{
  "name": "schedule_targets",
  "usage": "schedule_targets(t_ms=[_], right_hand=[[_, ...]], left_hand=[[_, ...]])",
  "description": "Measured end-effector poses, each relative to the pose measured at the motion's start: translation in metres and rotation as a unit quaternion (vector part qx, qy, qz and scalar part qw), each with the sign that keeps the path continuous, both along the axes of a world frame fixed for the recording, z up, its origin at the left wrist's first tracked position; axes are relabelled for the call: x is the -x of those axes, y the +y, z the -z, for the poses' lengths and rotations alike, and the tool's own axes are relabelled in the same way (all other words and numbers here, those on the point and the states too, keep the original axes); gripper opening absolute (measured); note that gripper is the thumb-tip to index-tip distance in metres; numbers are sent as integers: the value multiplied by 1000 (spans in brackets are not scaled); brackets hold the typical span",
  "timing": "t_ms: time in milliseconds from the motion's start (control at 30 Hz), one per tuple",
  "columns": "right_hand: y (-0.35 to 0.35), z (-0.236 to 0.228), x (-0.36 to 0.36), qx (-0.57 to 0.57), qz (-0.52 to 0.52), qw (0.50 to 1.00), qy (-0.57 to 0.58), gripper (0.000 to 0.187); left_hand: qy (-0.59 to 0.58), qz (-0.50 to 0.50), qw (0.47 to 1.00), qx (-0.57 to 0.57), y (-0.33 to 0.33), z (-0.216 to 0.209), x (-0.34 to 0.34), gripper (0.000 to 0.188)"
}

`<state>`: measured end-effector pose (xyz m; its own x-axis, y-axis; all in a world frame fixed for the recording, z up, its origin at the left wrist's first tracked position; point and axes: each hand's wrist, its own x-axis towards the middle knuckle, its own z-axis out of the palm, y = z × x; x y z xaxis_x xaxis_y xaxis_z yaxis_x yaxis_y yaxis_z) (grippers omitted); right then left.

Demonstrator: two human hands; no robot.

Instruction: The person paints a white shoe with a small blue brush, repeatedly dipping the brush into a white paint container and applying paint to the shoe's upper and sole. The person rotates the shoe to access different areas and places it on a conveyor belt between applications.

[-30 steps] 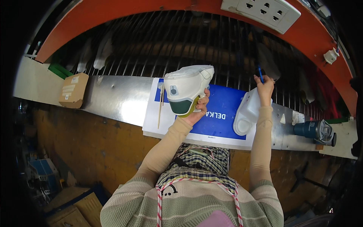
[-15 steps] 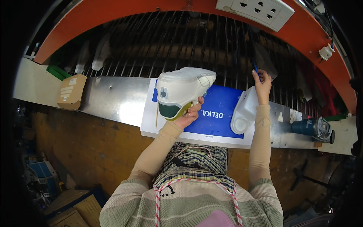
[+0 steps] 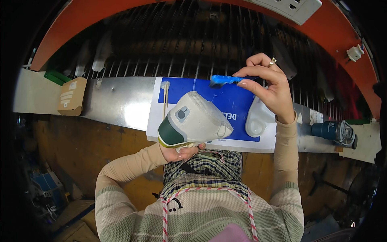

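My left hand (image 3: 182, 153) is closed around the green underside of a white shoe upper (image 3: 197, 117), low in front of me. The upper has a dark green heel and a pale greyish sole face turned up. Above it, my right hand (image 3: 272, 84) pinches a small blue-handled brush (image 3: 225, 79) between thumb and fingers. The dark bristle end points left, apart from the upper. A white plastic container (image 3: 259, 119), cut open, stands just below my right hand. Thin wooden sticks (image 3: 165, 94) with a whitish clump at one end lie left of the upper.
A blue-and-white printed sheet (image 3: 177, 93) covers part of the metal bench (image 3: 117, 105). A cardboard box (image 3: 72, 97) sits at the left, a teal tumbler (image 3: 332, 132) at the right. Dark rollers (image 3: 161, 48) run behind the bench beneath an orange frame (image 3: 350, 64) with a white socket strip (image 3: 296, 8).
The upper has come down closer to my body and tilted. My right hand has swung left from beyond the white container, bringing the blue brush over the sheet.
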<state>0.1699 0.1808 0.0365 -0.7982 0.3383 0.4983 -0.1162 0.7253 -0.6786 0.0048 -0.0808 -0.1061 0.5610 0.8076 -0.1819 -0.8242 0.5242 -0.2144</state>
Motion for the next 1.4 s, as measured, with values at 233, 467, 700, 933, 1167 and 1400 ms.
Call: schedule_targets(t_ms=[233,467,700,933,1167,1400], right_hand=[[-17,-17,10,-21,-41,999,10,20],[-17,-18,8,-60,-62,996,9,21],[-19,-14,6,-54,-81,995,24,26],[-19,-13,6,-63,-108,992,18,27],[-21,-16,7,-82,-120,989,29,26],[-26,-25,5,-118,-106,987,12,24]], left_hand=[[-3,70,998,-1,-8,3,-10,67],[-37,75,996,-29,-7,4,-14,67],[-74,89,993,19,-12,5,-18,66],[-131,97,985,60,-14,-1,-22,63],[-158,99,980,71,-15,2,-23,62],[-159,99,979,80,-17,1,-21,60]])
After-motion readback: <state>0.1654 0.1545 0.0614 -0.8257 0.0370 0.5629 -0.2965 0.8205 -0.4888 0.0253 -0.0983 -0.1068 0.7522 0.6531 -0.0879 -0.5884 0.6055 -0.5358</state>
